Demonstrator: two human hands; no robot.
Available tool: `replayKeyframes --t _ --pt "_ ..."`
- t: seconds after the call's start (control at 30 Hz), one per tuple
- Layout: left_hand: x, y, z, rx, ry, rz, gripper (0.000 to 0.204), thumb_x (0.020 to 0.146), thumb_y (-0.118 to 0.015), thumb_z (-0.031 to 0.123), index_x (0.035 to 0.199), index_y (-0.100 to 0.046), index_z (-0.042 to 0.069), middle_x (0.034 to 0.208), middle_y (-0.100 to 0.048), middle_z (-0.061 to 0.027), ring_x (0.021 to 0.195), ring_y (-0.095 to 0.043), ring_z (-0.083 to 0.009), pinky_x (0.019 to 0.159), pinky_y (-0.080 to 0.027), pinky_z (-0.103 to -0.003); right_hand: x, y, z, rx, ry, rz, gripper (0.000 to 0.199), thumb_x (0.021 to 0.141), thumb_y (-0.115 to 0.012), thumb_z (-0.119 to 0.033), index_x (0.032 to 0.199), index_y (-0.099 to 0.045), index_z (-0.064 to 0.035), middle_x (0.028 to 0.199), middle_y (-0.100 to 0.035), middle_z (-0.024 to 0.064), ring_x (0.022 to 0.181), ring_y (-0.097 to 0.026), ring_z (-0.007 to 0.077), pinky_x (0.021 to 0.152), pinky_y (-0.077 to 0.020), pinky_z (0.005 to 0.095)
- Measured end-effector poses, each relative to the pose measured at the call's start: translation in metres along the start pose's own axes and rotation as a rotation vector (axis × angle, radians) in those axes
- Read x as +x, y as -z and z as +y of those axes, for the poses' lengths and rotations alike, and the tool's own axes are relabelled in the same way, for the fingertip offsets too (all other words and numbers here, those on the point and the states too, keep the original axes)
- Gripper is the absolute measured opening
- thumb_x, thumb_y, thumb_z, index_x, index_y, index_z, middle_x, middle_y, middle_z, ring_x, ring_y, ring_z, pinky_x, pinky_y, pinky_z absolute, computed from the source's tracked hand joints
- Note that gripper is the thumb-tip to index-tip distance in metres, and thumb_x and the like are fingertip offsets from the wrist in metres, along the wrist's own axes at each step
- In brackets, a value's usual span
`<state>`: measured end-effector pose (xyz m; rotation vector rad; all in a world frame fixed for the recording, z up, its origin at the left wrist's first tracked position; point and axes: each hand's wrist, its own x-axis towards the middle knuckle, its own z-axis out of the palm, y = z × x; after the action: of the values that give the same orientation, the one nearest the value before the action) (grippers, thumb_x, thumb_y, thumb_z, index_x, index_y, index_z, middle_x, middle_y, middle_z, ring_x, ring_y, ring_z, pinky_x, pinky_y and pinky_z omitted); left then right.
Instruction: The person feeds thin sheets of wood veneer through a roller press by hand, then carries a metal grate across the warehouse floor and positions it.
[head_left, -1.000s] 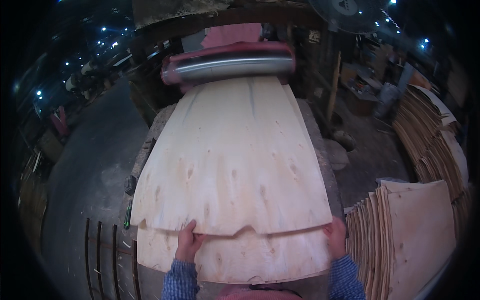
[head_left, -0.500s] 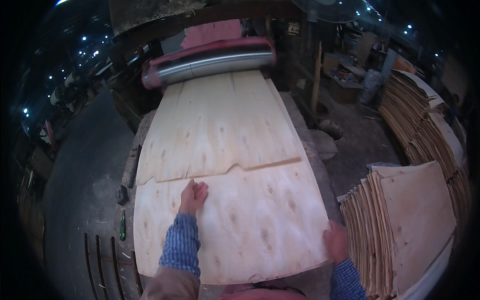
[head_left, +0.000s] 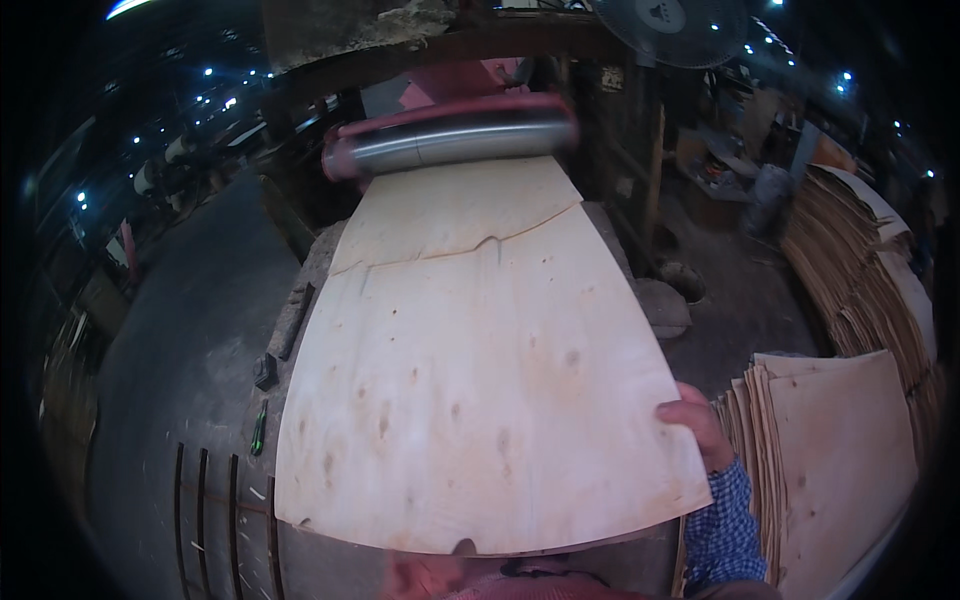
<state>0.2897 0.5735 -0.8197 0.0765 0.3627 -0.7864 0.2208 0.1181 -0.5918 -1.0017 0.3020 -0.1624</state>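
Note:
A pale wood veneer sheet (head_left: 450, 400) with scattered knots lies lengthwise before me. Its far part meets another veneer sheet (head_left: 440, 205) along a jagged line, and that one reaches up to a shiny metal roller (head_left: 450, 138) with pink-red ends. My right hand (head_left: 700, 425) grips the near sheet's right edge, thumb on top and the other fingers partly hidden beneath. Below the near edge, a blurred reddish patch (head_left: 415, 576) may be my left hand; no fingers can be made out there.
Stacks of veneer sheets (head_left: 835, 450) stand at the right, with a taller stack (head_left: 855, 265) behind. Left of the work surface are a green-handled tool (head_left: 259, 430), a small dark block (head_left: 265, 372) and a metal rack (head_left: 234, 520). A fan (head_left: 665, 28) hangs above.
The jagged-edged sheet has moved away toward the roller, and the near sheet has advanced. My left hand has left the sheet's top. My right hand still holds the right edge, slightly farther forward.

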Motion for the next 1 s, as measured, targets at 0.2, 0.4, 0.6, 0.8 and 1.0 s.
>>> replayKeyframes --t 0.2,0.4,0.6,0.8,1.0 --pt "0.016 -0.090 0.020 0.404 -0.367 0.041 0.059 0.100 -0.043 0.040 0.146 -0.033 0.005 0.145 -0.043 -0.0197 0.125 -0.053 -0.0353 0.105 -0.041 -0.056 -0.017 0.133 0.119 0.025 -0.086 0.198 0.045 0.085 -0.053 -0.012 0.125 -0.055 0.0060 0.113 -0.066 0.0161 0.099 -0.066 0.0248 0.089 -0.0512 0.0348" --pt "0.019 -0.029 0.053 0.668 -0.287 0.231 0.052 0.100 -0.043 0.023 0.147 -0.029 0.008 0.141 -0.046 -0.0190 0.122 -0.053 -0.0390 0.092 -0.052 -0.057 -0.005 0.158 0.163 0.089 -0.125 0.203 0.045 0.083 -0.055 -0.010 0.125 -0.056 0.0054 0.113 -0.066 0.0149 0.100 -0.065 0.0244 0.090 -0.0505 0.0350" --pt "-0.028 0.014 0.041 0.641 -0.324 0.448 0.049 0.101 -0.047 0.026 0.139 -0.041 -0.004 0.133 -0.055 -0.0186 0.122 -0.055 -0.0281 0.097 -0.051 -0.041 -0.050 0.062 0.068 -0.030 -0.074 0.254 0.047 0.081 -0.054 -0.006 0.126 -0.055 0.0062 0.116 -0.065 0.0167 0.102 -0.065 0.0241 0.090 -0.0510 0.0340" --pt "0.039 -0.067 0.054 0.653 -0.362 0.278 0.050 0.098 -0.040 0.015 0.144 -0.031 0.000 0.140 -0.046 -0.0213 0.125 -0.051 -0.0387 0.099 -0.049 -0.053 0.000 0.087 0.071 0.017 -0.047 0.248 0.042 0.091 -0.054 -0.018 0.126 -0.055 0.0050 0.118 -0.065 0.0148 0.106 -0.064 0.0224 0.094 -0.0502 0.0329" --pt "0.118 -0.131 0.073 0.701 -0.340 0.269 0.039 0.098 -0.045 0.018 0.133 -0.044 0.001 0.123 -0.059 -0.0176 0.106 -0.063 -0.0322 0.077 -0.059 -0.044 0.035 0.111 0.130 0.478 0.255 0.401 0.041 0.099 -0.050 -0.029 0.124 -0.057 0.0024 0.119 -0.065 0.0148 0.107 -0.063 0.0242 0.096 -0.0491 0.0378"
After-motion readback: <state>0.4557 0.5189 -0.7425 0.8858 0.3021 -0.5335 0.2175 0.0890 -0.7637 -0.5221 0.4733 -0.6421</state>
